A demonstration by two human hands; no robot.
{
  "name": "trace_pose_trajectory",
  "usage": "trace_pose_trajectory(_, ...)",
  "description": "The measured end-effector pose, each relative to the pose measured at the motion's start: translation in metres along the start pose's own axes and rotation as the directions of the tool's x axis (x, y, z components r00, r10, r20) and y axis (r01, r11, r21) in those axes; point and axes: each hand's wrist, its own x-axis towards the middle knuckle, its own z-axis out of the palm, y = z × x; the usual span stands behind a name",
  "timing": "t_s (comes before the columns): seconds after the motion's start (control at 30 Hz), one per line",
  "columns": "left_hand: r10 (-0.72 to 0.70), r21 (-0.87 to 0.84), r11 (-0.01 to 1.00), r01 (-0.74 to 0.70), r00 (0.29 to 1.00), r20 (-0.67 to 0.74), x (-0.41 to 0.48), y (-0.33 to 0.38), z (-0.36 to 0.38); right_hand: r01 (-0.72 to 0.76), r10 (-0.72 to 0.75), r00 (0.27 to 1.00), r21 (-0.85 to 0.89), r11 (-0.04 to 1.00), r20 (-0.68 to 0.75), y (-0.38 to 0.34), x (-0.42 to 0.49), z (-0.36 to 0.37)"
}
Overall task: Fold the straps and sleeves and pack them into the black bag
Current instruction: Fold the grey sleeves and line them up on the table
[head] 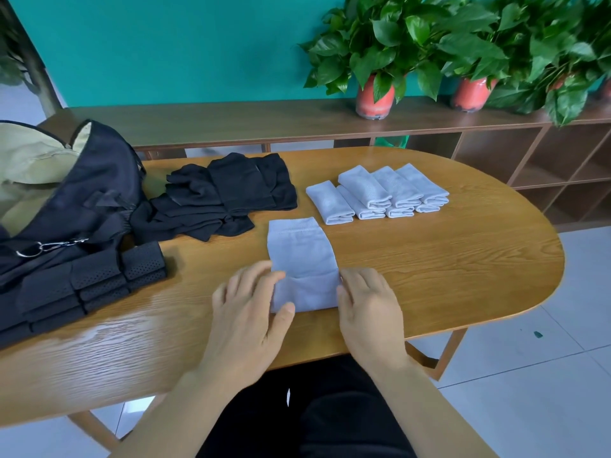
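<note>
Grey sleeve [299, 249] lies flat on the table [446, 259] near its front edge, near end folded up. Left grip [251, 302] pinches the fold's left side, thumb at the near edge. Right grip [367, 305] is at the fold's right side, fingertips hidden, can't tell if holding. Folded sleeves [380, 193] behind. Black sleeves [224, 193], straps [92, 279] and bag [92, 180] at left.

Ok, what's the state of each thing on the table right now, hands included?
grey sleeve: flat, near end folded over.
left hand: pinches the fold's left edge.
right hand: at the fold's right edge, grip unclear.
folded grey sleeves: folded, in rows.
black sleeves: loose heap.
black straps: folded, stacked.
black bag: open, tan lining showing.
</note>
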Motion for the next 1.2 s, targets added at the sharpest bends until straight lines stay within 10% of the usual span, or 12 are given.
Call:
trace_pose_trajectory(0.1, 0.084, 0.009, 0.996, -0.085, 0.991, 0.108, 0.005, 0.012, 0.003, 0.181, -0.167, 0.98, -0.135, 0.974, 0.11, -0.007, 0.002, 0.008)
trace_pose_trajectory(0.33, 0.059, 0.158, 0.982, -0.103, 0.963, 0.263, 0.015, 0.012, 0.026, 0.065, -0.036, 0.992, -0.237, 0.969, 0.123, -0.003, 0.012, 0.019)
trace_pose_trajectory(0.7, 0.079, 0.213, 0.964, -0.157, 0.939, 0.335, 0.02, -0.009, 0.019, 0.546, -0.476, 0.834, -0.293, 0.785, 0.279, 0.012, 0.021, 0.016)
trace_pose_trajectory(1.2, -0.122, 0.253, 0.967, 0.034, 0.932, 0.341, 0.024, -0.012, 0.01, 0.365, -0.29, 0.877, -0.139, 0.92, 0.383, 0.009, 0.01, 0.007)
